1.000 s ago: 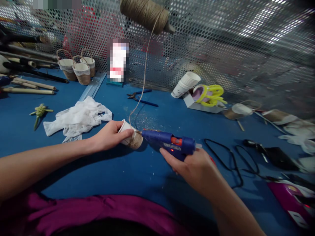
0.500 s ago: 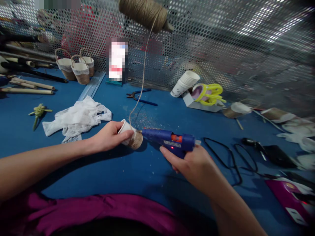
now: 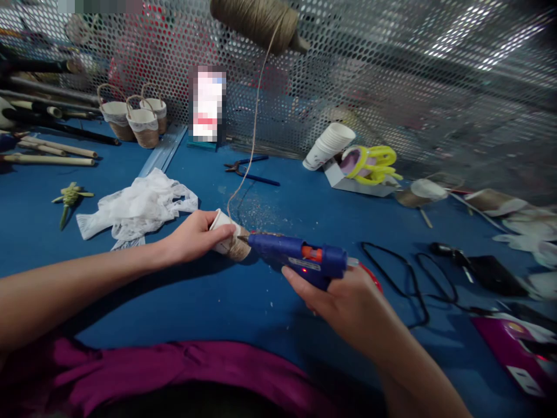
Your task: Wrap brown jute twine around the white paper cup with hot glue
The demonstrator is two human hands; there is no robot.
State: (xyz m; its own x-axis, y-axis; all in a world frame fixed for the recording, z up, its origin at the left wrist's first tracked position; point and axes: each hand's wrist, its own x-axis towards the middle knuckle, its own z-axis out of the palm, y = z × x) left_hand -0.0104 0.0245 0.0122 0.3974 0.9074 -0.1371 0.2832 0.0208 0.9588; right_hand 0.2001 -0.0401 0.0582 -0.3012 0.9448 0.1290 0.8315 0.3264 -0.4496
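My left hand (image 3: 196, 233) is closed round a white paper cup (image 3: 223, 222), which lies tilted with its mouth toward the upper left. Brown twine is wound about the cup's lower part. In my right hand (image 3: 333, 293) is a blue hot glue gun (image 3: 287, 249) with a small red light; its nozzle points left and meets or nearly meets the cup's side. A strand of twine (image 3: 256, 110) runs from the cup up to a large twine spool (image 3: 256, 23) above the table.
White lace (image 3: 141, 203) lies left of the cup, and pliers (image 3: 250, 172) lie behind it. Three twine-covered baskets (image 3: 143, 128) stand at the back left. Stacked paper cups (image 3: 328, 145) lean at the back right. A black cord (image 3: 398, 276) and a purple power strip (image 3: 500, 348) are at right.
The glue gun's nozzle has shifted slightly left and down along the cup's side, and the gun's rear has dropped a little. My left hand keeps its hold on the cup.
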